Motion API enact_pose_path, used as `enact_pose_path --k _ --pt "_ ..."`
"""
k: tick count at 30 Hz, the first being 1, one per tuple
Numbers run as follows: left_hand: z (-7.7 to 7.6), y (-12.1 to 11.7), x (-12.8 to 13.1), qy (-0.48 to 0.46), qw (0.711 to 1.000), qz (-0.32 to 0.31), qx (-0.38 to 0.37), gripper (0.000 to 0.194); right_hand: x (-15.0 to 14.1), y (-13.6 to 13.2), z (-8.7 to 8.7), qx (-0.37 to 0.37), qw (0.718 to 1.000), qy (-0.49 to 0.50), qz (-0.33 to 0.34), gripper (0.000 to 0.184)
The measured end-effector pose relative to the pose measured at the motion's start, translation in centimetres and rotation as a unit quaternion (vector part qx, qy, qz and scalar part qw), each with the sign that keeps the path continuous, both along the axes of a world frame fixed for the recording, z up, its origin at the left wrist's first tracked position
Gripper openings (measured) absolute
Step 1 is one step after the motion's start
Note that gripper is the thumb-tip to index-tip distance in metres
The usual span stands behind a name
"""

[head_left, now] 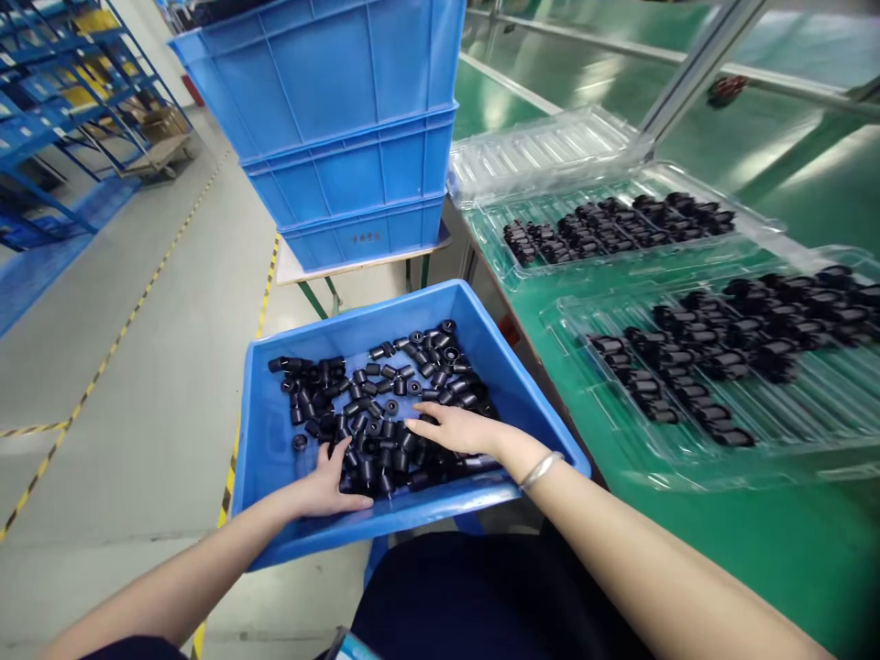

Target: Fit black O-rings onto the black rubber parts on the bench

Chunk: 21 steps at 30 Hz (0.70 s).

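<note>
Both of my hands reach into a blue plastic bin (pixel 258 449) that holds many loose black cylindrical parts (pixel 371 403), lying jumbled over its floor. My left hand (pixel 328 481) is at the near left side of the pile, thumb and fingers spread, fingertips touching the parts. Over the right part of the pile my right hand (pixel 454 426) lies palm down with fingers stretched out, reaching in from the right. A silvery bracelet (pixel 542 469) circles that wrist. What lies under the right palm is hidden.
Stacked blue bins (pixel 364 174) stand on a small table beyond. To the right, a green-topped table (pixel 721 541) bears clear plastic trays (pixel 619 440) with rows of black parts (pixel 708 367). Blue shelving (pixel 61 110) and yellow-black floor tape (pixel 110 367) are at left.
</note>
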<state>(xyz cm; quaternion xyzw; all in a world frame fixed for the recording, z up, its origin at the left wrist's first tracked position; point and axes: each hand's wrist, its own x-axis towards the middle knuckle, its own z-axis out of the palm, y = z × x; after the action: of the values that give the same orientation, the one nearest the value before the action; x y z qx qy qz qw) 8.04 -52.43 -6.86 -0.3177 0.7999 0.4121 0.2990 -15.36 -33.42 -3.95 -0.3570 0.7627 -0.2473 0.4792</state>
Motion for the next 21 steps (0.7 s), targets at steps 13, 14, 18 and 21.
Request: enact_pose_path --k 13,14,18,21 --pt "-2.5 6.4 -4.6 0.161 0.953 0.159 0.201 0.109 0.7 -1.3 -2.0 0.035 0.996 -0.062 -0.058 0.064" --pt "-2.4 6.9 -4.6 0.168 0.947 0.17 0.215 0.104 0.8 -1.2 -2.0 0.033 0.995 -0.068 -0.064 0.062" --pt "-2.0 8.0 -3.7 0.165 0.929 0.201 0.265 0.1 1.2 -0.7 -2.2 0.023 0.994 -0.072 -0.074 0.056" --pt "-1.5 8.5 -2.9 0.165 0.918 0.222 0.284 0.113 1.8 0.0 -2.3 0.002 0.995 -0.072 -0.07 0.059"
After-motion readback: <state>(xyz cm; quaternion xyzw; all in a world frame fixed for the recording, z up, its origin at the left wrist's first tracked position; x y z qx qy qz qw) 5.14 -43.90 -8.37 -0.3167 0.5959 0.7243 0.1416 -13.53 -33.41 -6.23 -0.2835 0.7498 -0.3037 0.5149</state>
